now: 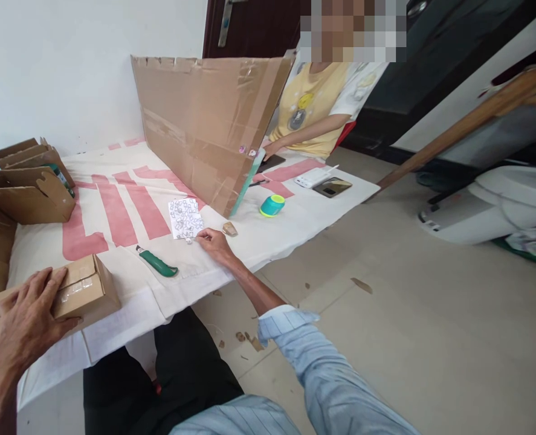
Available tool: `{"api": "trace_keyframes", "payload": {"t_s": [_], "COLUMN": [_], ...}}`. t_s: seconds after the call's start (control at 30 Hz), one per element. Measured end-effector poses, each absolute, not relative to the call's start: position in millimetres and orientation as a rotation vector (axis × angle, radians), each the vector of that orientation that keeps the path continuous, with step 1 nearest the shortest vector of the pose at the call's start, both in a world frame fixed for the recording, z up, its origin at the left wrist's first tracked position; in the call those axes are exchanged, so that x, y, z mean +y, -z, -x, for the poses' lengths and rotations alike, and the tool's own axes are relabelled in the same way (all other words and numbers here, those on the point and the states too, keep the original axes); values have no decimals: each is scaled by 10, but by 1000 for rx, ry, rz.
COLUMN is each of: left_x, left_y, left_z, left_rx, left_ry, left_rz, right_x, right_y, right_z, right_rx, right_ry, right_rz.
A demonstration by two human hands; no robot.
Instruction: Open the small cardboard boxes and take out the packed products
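Note:
My left hand (34, 308) lies over the near end of a small taped cardboard box (86, 290), fingers across its top and thumb along its front side. At the table's front edge my right hand (216, 246) is closed in a pinch at the lower right corner of a white sheet covered in small outlined pictures (185, 217). A small cut-out piece (188, 240) shows at the sheet's lower edge. Between my hands lies a green utility knife (158, 262). A scrap of brown cardboard (229, 229) sits just beyond my right fingers.
A big cardboard panel (204, 121) stands across the table, with a person (313, 115) behind it. Folded cardboard (32, 187) stands at left. A teal and yellow round object (272, 206), white device (315, 177) and phone (332, 186) lie right. Scraps (249, 340) litter the floor.

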State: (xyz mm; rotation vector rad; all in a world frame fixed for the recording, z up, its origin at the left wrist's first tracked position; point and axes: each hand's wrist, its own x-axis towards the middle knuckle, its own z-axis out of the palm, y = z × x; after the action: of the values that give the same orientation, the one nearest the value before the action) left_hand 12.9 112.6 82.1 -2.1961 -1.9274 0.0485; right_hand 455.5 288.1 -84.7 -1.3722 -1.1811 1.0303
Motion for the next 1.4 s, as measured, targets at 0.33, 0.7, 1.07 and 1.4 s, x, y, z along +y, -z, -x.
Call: {"api": "trace_keyframes", "payload": {"t_s": [0.33, 0.7, 1.07, 1.4], "left_x": [1108, 1118, 1108, 1101], "left_y": [-893, -823, -838, -822], "left_z": [-240, -201, -237, -229], "left_rx": [-1937, -1891, -1916, -1922], "left_ry": [-90, -103, -93, -57], "left_rz": [2169, 2137, 2129, 2123], "right_x": [2992, 3431, 3571, 3531], "right_y": [824, 579, 494, 417], "right_z": [-4532, -4766, -4702, -4685], "right_rx": [-1198, -957, -936, -922], "right_ry": [-869, -1124, -1287, -1375], "right_rz": [1325, 1145, 1095, 1001]}}
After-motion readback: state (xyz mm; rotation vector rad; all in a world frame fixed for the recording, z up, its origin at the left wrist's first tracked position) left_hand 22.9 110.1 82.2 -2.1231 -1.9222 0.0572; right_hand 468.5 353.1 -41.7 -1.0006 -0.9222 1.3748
